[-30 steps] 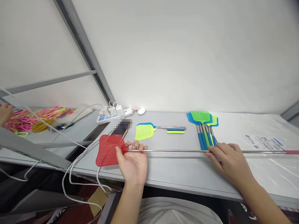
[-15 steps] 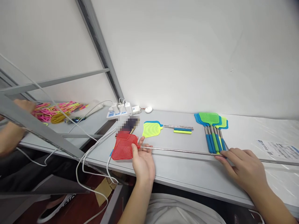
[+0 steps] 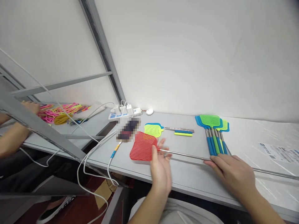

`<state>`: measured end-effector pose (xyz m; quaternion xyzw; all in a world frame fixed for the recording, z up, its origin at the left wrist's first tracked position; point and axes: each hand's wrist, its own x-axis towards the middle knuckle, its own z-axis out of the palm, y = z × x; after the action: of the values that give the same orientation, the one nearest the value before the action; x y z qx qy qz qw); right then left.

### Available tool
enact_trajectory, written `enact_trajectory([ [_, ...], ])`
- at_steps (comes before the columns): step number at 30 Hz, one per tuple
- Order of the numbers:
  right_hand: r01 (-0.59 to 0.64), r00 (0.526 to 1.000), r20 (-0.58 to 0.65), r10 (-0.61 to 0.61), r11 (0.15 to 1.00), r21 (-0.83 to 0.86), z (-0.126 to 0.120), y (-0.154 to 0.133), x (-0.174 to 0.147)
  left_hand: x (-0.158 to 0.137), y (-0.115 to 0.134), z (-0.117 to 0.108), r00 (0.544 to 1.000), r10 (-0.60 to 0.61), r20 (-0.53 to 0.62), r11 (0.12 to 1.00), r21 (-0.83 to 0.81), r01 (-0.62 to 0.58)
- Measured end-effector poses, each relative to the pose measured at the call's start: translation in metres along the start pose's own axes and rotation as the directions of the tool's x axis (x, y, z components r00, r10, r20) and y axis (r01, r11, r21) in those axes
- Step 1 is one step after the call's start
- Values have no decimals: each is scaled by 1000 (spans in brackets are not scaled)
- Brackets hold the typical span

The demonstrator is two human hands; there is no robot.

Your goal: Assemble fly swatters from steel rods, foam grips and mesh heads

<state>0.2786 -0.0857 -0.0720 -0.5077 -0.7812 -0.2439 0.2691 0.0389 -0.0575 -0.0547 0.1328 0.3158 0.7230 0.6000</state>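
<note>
A red fly swatter with a long metal rod lies across both hands above the table. My left hand grips it where the red head joins the rod, thumb on top and other fingers partly spread beneath. Further along the rod, my right hand is closed around the metal; the rod runs on past it to the right edge of view. Behind the rod lies a pile of assembled fly swatters with blue and green grips. A yellow-green swatter head rests over a blue one, near loose metal rods and foam grips.
A power strip with chargers and a round white device stand by the wall. White cables hang over the table's left edge. Beyond a metal frame, another person's arm reaches near colourful items.
My left hand and the red swatter head have moved right, closer to my right hand. My right hand has shifted slightly left and down.
</note>
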Motion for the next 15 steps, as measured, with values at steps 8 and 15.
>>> enact_trajectory([
  [8, 28, 999, 41, -23, 990, -136, -26, -16, 31, -10, -14, 8, 999, -38, -13, 999, -29, 37],
  [15, 129, 989, 104, -109, 969, -211, -49, -32, 47, -12, -17, 1, 996, -73, -42, 989, -132, 67],
])
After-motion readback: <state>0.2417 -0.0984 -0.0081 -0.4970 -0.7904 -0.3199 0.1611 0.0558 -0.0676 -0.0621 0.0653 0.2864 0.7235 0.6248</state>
